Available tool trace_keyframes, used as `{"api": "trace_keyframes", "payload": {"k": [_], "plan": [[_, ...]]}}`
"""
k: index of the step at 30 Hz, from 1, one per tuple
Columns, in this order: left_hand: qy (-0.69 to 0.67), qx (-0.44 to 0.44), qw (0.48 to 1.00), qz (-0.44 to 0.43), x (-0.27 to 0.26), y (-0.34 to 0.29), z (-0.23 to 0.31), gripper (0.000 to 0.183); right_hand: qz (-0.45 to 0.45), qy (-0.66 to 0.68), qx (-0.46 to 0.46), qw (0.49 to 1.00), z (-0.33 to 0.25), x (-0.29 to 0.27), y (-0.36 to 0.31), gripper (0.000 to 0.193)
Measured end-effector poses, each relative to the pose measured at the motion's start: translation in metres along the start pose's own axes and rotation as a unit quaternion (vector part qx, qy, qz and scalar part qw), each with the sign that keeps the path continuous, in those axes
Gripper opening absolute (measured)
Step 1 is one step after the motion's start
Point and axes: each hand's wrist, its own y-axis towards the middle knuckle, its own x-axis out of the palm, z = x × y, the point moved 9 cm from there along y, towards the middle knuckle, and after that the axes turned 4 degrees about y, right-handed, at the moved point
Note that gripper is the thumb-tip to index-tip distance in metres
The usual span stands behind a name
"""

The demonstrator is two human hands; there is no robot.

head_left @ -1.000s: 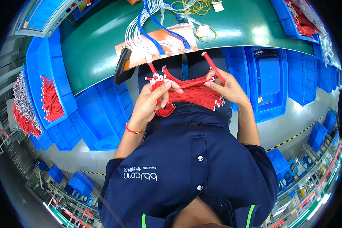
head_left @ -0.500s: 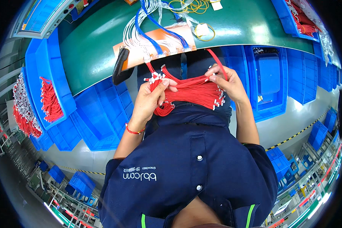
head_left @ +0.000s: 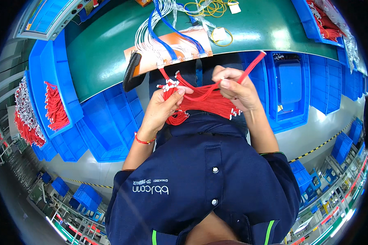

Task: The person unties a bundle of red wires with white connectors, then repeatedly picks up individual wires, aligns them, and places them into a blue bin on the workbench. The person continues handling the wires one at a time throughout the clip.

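A bundle of red cables (head_left: 208, 102) with small white connectors on their ends lies across my lap. My left hand (head_left: 166, 103) pinches the bundle's left end, just below a cluster of white connectors. My right hand (head_left: 236, 87) is closed around one red cable (head_left: 253, 66), whose free end sticks up to the right past the green table's edge. Another red cable runs from the bundle's left end up to a connector on the orange board (head_left: 147, 61). White and blue cables (head_left: 161, 45) spread over that board.
The green table (head_left: 265, 28) lies ahead, with yellow cable coils (head_left: 210, 9) and a black-handled object (head_left: 131, 71) at its near edge. Blue bins (head_left: 110, 122) stand left and right below it. A blue bin (head_left: 67, 81) at left holds red cables (head_left: 55, 108). A monitor (head_left: 45, 16) stands far left.
My right hand has moved slightly left and closed around a red cable. That cable's free end now points up and right. My left hand has barely moved.
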Motion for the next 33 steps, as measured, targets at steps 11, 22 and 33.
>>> {"api": "trace_keyframes", "payload": {"k": [11,22,33], "plan": [[-0.077,0.057,0.993,0.066,-0.013,-0.006,0.006,0.039,0.170,-0.201,-0.106,0.959,-0.002,-0.001,0.026,0.020],[-0.122,0.101,0.984,0.085,-0.023,-0.003,0.016,0.038,0.184,-0.188,-0.087,0.961,-0.001,-0.001,0.027,0.022],[-0.123,0.106,0.983,0.089,-0.025,-0.001,0.017,0.039,0.192,-0.109,-0.047,0.974,0.006,-0.005,0.028,0.022]]}}
